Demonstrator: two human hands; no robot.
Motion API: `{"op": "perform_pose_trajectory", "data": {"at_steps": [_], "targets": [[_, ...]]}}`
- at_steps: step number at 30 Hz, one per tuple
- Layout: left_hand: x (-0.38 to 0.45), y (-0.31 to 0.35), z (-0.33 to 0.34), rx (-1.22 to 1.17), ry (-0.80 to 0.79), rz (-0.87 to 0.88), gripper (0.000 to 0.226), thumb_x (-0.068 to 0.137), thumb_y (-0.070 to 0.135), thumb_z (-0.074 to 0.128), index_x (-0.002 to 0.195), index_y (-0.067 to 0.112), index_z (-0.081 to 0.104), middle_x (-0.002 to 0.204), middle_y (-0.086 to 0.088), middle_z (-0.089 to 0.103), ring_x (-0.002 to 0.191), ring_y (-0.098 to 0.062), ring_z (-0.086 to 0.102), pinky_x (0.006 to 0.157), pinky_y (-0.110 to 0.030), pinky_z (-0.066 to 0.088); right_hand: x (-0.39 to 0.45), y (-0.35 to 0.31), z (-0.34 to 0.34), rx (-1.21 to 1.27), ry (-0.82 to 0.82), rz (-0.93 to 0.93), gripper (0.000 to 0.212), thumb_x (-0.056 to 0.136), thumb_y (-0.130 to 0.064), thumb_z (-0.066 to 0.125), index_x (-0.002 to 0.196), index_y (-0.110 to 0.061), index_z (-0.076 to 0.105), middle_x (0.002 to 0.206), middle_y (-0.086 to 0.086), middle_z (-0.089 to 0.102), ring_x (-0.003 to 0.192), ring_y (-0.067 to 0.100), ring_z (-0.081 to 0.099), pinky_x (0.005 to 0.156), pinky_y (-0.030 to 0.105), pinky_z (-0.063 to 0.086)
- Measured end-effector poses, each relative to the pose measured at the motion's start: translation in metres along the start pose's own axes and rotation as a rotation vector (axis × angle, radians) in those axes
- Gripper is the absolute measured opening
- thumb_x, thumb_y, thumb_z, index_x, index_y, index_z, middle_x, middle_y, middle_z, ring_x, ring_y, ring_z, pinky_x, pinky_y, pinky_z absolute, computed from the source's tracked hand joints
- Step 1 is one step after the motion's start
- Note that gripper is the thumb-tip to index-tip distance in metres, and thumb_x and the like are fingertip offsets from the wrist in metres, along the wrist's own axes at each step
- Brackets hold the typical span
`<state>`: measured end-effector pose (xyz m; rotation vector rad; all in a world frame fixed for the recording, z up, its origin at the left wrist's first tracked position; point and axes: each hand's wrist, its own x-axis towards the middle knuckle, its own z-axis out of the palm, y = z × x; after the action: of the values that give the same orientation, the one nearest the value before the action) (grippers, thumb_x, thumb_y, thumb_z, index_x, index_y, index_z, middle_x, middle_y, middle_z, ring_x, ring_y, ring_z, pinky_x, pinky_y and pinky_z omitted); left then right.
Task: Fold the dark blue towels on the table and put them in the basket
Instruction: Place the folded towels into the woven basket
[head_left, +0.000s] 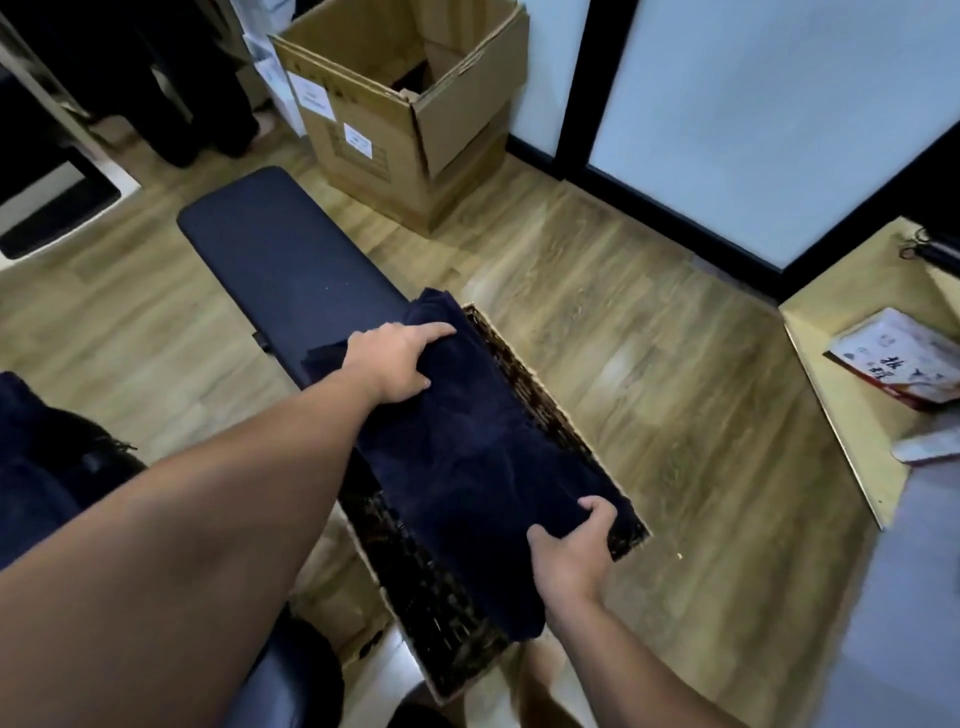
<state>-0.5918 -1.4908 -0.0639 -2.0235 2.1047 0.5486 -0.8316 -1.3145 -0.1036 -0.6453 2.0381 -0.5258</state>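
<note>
Both hands grip a folded towel over the basket, left hand far, right hand near; soft and limp, it likely needs holding at both ends.

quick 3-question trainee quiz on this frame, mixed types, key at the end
1. True or false: the folded dark blue towel lies flat on the floor beside the wicker basket.
2. Which hand holds the towel's far end? A) left hand B) right hand C) neither
3. Fill in: the open box standing past the dark bench is made of ____.

Key:
1. False: both hands hold it over the basket.
2. A: the left hand rests on top at the far end; the right hand has a grip on the near edge.
3. Cardboard: the cardboard box.
</note>
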Motion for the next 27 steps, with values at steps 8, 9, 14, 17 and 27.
{"op": "perform_pose_trajectory", "data": {"at_steps": [8,9,14,17,27], "targets": [[0.042,-0.015,0.105,0.114,-0.117,0.145,0.082,0.092,0.036,0.066,0.155,0.050,0.014,0.129,-0.015,0.049,0.116,-0.035,0.051,0.096,-0.046,0.041,0.029,0.026,0.066,-0.176,0.043,0.312,0.058,0.091,-0.013,0.069,0.131,-0.031,0.031,0.135,0.022,0.048,0.094,0.036,0.055,0.083,0.043,0.051],[0.042,-0.017,0.115,0.182,-0.090,0.137,0.084,0.092,0.031,0.065,0.156,0.046,0.013,0.134,-0.019,0.043,0.120,-0.037,0.045,0.101,-0.048,0.039,0.033,0.027,0.069,-0.289,-0.046,0.327,0.063,0.092,-0.012,0.066,0.139,-0.029,0.028,0.145,0.024,0.036,0.102,0.037,0.054,0.090,0.044,0.051],[0.026,-0.017,0.151,0.374,-0.002,0.157,0.077,0.085,0.034,0.064,0.152,0.028,0.026,0.156,-0.023,0.009,0.135,-0.042,0.022,0.104,-0.056,0.029,0.042,0.032,0.078,-1.025,-0.177,-0.048,0.076,0.085,-0.031,0.071,0.145,-0.025,0.025,0.157,0.022,-0.008,0.140,0.043,0.018,0.104,0.041,0.041],[0.027,-0.018,0.166,0.204,-0.145,0.054,0.093,0.090,0.046,0.061,0.155,0.045,-0.006,0.156,-0.022,0.006,0.133,-0.046,0.023,0.098,-0.061,0.038,0.057,0.040,0.090,-1.084,-0.342,-0.056,0.100,0.088,-0.027,0.073,0.157,-0.025,0.002,0.156,0.022,-0.013,0.136,0.045,0.025,0.101,0.038,0.042],[0.073,-0.022,0.202,0.033,-0.439,0.001,0.111,0.083,0.036,0.076,0.154,0.055,-0.008,0.162,-0.023,-0.015,0.145,-0.056,0.005,0.114,-0.058,0.034,0.111,0.072,0.116,-1.124,-0.367,-0.021,0.128,0.073,-0.032,0.088,0.153,-0.028,-0.012,0.152,0.024,-0.014,0.137,0.049,0.019,0.105,0.042,0.040]]}}
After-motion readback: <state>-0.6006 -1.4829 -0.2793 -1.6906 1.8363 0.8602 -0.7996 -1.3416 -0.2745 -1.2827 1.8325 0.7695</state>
